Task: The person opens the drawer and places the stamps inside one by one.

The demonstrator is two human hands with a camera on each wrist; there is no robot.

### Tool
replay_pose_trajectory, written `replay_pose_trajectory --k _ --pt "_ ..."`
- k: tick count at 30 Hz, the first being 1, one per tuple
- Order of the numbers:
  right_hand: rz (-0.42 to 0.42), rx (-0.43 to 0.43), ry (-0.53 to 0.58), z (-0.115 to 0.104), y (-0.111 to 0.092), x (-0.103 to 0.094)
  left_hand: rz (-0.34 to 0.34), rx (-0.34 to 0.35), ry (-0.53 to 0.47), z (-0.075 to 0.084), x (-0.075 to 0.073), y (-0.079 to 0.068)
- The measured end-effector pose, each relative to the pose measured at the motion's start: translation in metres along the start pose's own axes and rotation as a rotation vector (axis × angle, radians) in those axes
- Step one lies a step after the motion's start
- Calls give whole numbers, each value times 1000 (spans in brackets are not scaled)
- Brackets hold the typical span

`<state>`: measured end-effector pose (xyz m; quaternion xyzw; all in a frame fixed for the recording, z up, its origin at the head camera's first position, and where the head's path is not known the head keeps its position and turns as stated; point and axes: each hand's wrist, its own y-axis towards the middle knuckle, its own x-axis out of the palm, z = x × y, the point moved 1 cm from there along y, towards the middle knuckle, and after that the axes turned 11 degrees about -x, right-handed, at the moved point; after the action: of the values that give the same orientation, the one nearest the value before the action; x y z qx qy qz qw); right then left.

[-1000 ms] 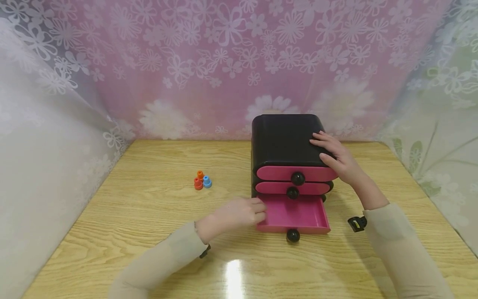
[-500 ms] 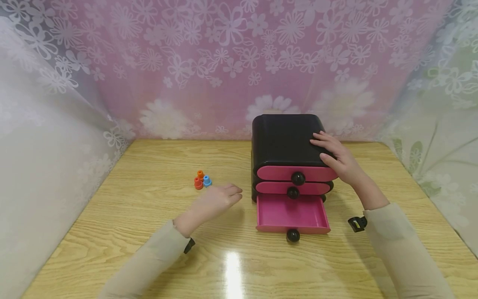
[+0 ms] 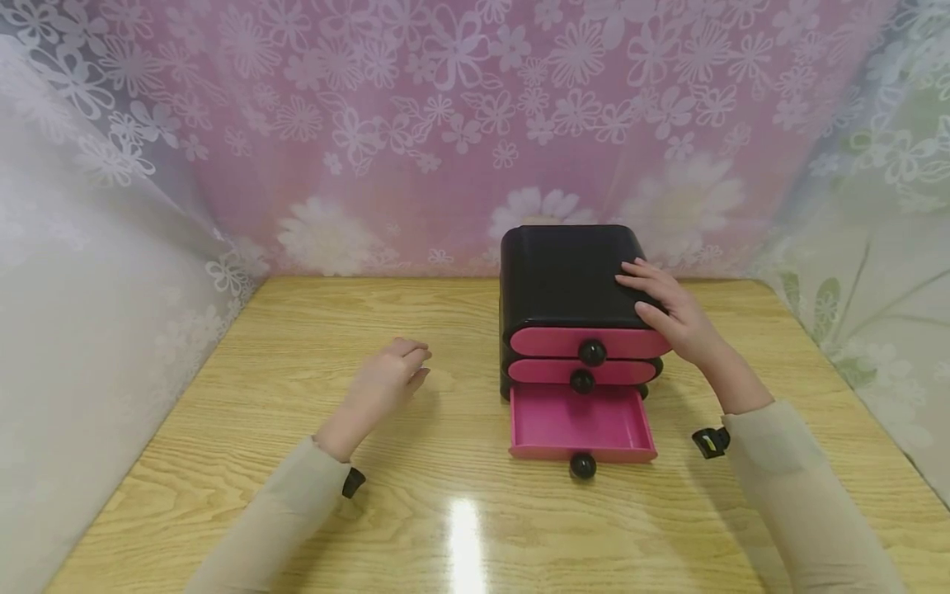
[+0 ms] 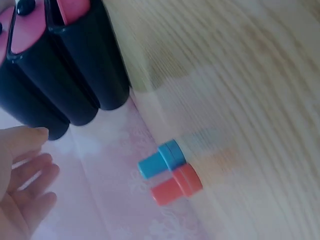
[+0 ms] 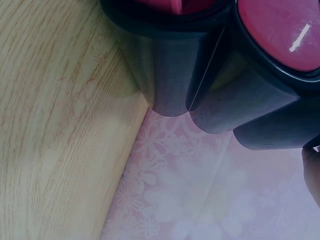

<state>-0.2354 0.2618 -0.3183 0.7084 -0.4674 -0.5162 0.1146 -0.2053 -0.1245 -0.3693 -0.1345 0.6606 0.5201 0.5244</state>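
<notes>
My left hand (image 3: 386, 375) is over the left part of the table, fingers loosely bent, with nothing in its grasp. It covers the small pieces in the head view. The left wrist view shows a blue piece (image 4: 164, 159) and a red piece (image 4: 177, 185), both stepped plastic shapes like toy stamps, side by side and apart from the fingers (image 4: 35, 175). My right hand (image 3: 671, 318) rests on the top right edge of a black mini drawer cabinet (image 3: 571, 272), fingers extended. The cabinet's pink bottom drawer (image 3: 579, 421) is pulled out, with nothing inside.
Two upper pink drawers, the top drawer (image 3: 552, 341) and the middle drawer (image 3: 538, 372), are pushed in. Each drawer has a round black knob (image 3: 582, 466). Behind the wooden table (image 3: 297, 322) hangs a pink flowered curtain (image 3: 416, 165).
My left hand has moved from the open drawer's left side leftward and away to the small pieces, which it now covers in the head view. My right hand stays on the cabinet.
</notes>
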Motion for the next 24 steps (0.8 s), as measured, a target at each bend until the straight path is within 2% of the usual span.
replay_pose_trajectory --k 6,11,14,18,24 --pt "1 -1 -1 -4 2 0 -95 -259 -46 -16 -1 -2" --pt "-2 15 -2 -24 9 0 -175 -392 -70 -25 0 -3" --pt "0 17 0 -30 12 0 -214 -438 -103 -29 1 -2" --pt "0 15 -6 -15 6 0 -271 -475 -108 -33 3 -1" --pt "4 3 -1 3 -1 0 -315 -468 -55 -38 8 0"
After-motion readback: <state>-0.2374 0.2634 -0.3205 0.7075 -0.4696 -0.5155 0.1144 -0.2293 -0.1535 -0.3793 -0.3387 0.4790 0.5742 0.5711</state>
